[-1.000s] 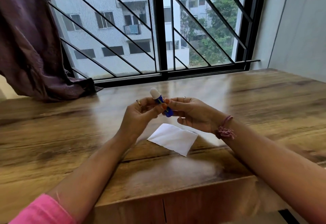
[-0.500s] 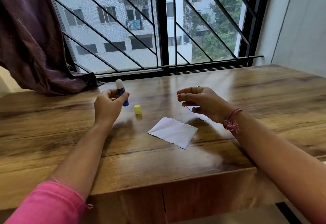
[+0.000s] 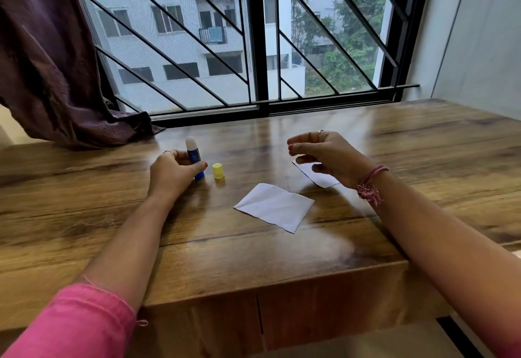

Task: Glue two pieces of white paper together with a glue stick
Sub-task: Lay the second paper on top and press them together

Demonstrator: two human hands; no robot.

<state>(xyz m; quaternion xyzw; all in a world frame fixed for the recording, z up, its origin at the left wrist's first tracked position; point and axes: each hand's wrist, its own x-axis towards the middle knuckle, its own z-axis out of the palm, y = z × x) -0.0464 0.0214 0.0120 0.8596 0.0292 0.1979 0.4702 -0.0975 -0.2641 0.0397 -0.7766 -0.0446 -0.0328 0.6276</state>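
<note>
1. A wooden surface (image 3: 423, 143) fills the lower and middle frame, its brown grain glossy, with pale daylight reflected along the far edge near the window.
2. Its front edge shows a darker wood panel (image 3: 324, 309) with a thin vertical seam at lower centre.
3. A black-framed window (image 3: 258, 47) spans the top of the frame, crossed by slanting black grille bars (image 3: 174, 22).
4. Through the glass stand a white apartment block (image 3: 180, 47) at upper left and green trees (image 3: 355, 47) at upper right.
5. A dark purple curtain (image 3: 45, 61) hangs at upper left, its hem bunched on the surface.
6. A pale grey wall (image 3: 485, 36) rises at upper right.
</note>
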